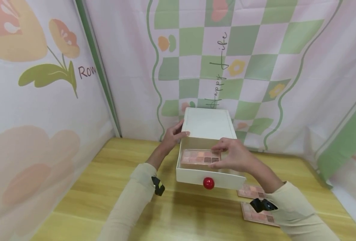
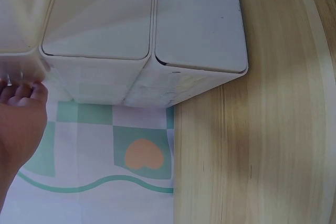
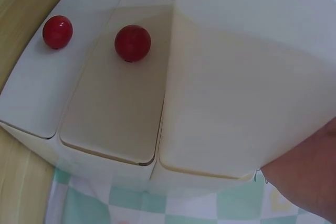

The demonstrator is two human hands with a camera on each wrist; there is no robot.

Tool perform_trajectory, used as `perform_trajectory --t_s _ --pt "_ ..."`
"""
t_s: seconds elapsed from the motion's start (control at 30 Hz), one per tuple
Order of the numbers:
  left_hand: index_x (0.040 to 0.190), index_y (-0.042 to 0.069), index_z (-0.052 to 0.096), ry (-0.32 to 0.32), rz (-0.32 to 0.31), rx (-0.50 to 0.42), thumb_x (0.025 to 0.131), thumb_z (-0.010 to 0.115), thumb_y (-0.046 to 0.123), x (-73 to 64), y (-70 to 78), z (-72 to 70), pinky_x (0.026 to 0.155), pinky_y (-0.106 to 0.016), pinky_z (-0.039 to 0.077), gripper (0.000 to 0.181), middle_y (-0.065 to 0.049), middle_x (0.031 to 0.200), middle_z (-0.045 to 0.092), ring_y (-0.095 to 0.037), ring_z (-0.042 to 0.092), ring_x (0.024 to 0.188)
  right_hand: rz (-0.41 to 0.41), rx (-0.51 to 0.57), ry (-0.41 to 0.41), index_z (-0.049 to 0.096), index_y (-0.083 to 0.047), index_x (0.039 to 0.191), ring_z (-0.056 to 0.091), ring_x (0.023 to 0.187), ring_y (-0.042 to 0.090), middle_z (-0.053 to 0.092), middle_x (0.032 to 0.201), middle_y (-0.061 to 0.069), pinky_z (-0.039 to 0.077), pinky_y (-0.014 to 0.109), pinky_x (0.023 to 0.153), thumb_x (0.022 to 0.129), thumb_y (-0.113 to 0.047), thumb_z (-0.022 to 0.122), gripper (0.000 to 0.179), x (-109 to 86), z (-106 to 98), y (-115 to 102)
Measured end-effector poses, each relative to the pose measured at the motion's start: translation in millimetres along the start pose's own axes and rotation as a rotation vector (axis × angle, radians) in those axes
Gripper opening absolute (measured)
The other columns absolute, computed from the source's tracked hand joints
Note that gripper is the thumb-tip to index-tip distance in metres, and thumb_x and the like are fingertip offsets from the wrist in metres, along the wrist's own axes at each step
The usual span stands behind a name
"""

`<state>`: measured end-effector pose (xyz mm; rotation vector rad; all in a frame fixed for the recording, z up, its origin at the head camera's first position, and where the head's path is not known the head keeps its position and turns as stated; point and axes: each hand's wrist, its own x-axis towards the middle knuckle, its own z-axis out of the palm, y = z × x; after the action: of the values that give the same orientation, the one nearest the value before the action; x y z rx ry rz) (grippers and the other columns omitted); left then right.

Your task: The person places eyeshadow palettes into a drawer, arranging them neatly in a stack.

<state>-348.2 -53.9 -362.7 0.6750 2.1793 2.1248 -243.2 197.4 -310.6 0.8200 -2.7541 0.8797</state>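
A white drawer cabinet (image 1: pixel 208 123) stands against the back cloth, its top drawer (image 1: pixel 193 176) pulled out. Inside that drawer lies a pinkish eyeshadow palette (image 1: pixel 196 156) with rows of colour pans. My right hand (image 1: pixel 236 155) reaches in from the right and pinches the palette's right end between thumb and fingers. At the cabinet's upper left side, my left hand (image 1: pixel 172 135) holds on, thumb over the front top corner. The left wrist view shows the curled fingers of the left hand (image 2: pixel 23 114) against the side wall. A red knob (image 1: pixel 208 183) sits on the drawer front.
Two more palettes, a farther one (image 1: pixel 251 191) and a nearer one (image 1: pixel 256 214), lie on the wooden table (image 1: pixel 84 187) at the right, partly behind the right forearm. Two lower drawers, one with a red knob (image 3: pixel 133 43), are closed. Patterned cloth (image 1: pixel 129 67) hangs behind and at the sides.
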Motion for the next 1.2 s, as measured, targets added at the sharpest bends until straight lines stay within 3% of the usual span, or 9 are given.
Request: perform_trajectory --t_s 0.37,0.8,1.2 --pt "0.159 0.003 0.027 0.002 0.002 0.0 0.094 0.063 0.014 0.6 -1.7 -0.2 0.122 -0.044 0.041 0.076 -0.019 0.166 0.032 -0.035 0.042 0.149 0.049 -0.046 -0.074 0.076 -0.003 0.11 0.063 0.086 0.012 0.069 0.092 -0.002 0.051 0.022 0.069 0.067 -0.037 0.093 0.057 4.0 1.7 -3.7" --pt "0.159 0.005 0.027 0.002 -0.005 -0.009 0.092 0.063 0.015 0.1 -1.6 0.1 0.121 -0.043 0.041 0.077 -0.019 0.165 0.032 -0.035 0.044 0.148 0.034 -0.136 -0.112 0.076 -0.002 0.112 0.052 0.077 0.012 0.067 0.091 -0.001 0.043 0.02 0.061 0.068 -0.038 0.092 0.059 7.2 4.2 -6.7" --pt "0.16 0.006 0.027 0.0 -0.006 -0.002 0.092 0.063 0.018 -0.3 -1.9 0.3 0.122 -0.045 0.041 0.078 -0.019 0.166 0.032 -0.035 0.042 0.149 0.009 -0.214 -0.167 0.075 -0.001 0.112 0.06 0.082 0.011 0.07 0.1 0.004 0.052 0.022 0.067 0.072 -0.034 0.091 0.054 8.8 7.1 -7.2"
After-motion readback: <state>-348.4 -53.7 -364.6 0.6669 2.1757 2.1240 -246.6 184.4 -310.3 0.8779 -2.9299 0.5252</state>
